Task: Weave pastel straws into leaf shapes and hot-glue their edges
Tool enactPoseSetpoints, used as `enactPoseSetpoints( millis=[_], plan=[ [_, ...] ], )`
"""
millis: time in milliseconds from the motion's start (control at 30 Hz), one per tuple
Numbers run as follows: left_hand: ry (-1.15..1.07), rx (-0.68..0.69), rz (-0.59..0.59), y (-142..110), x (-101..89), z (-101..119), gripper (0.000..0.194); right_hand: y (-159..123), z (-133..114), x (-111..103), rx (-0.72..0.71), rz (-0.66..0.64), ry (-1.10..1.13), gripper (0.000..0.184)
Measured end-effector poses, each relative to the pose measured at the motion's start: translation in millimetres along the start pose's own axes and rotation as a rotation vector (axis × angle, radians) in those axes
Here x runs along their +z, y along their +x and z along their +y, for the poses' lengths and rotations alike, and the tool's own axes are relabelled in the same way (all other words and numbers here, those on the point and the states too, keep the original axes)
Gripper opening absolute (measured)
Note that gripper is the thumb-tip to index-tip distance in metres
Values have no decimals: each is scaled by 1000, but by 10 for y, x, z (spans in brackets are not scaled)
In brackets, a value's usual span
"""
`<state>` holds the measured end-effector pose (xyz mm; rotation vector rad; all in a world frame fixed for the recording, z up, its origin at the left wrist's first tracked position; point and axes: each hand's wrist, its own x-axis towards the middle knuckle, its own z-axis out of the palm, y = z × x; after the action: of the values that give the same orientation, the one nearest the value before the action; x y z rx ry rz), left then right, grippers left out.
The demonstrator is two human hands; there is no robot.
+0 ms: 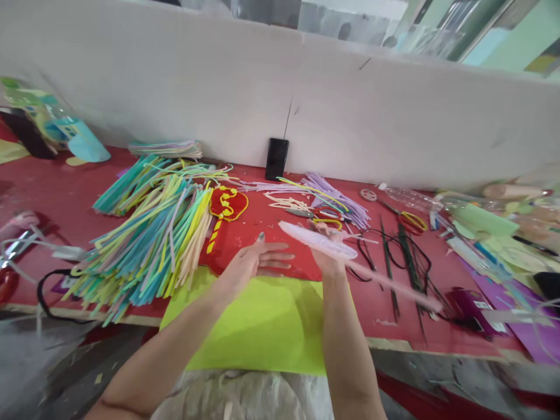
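My left hand (258, 256) hovers over the red tabletop with its fingers spread and nothing in it. In my right hand (326, 248) is a pale lilac fan (324, 240), tilted nearly edge-on, with a long pink handle (394, 284) pointing right; motion smears it, and the fan hides part of the fingers. Left of my hands lies a fuzzy red fan (234, 204) with yellow trim and a striped handle. Beneath my forearms spreads a yellow-green sheet (258, 326). Beyond my right hand are scissors (328, 223) and pale pipe cleaners (289, 203).
A big heap of coloured pipe cleaners (149, 245) covers the left; a lilac bundle (336, 195) lies ahead. A phone (277, 158) leans on the wall. Rightward are more scissors (412, 221), a plastic bottle (411, 197), black cords and a purple glue-gun-like device (475, 312).
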<state>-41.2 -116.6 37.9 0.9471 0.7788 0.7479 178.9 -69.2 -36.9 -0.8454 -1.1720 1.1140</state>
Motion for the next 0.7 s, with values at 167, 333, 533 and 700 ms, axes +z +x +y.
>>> enactPoseSetpoints(
  millis=[167, 333, 533, 700],
  plan=[
    [-186, -71, 37, 14, -60, 0, 45, -103, -38, 4, -111, -220, 140, 30],
    [-160, -109, 111, 53, -120, 29, 35, -113, -40, 20, -36, -276, 80, 24],
    [-171, -116, 78, 89, -276, -1, 49, -95, 23, 19, 39, -240, 10, 24],
    [-55, -110, 168, 111, -355, -61, 28, -88, 4, 61, 78, -280, -86, 20]
  ],
)
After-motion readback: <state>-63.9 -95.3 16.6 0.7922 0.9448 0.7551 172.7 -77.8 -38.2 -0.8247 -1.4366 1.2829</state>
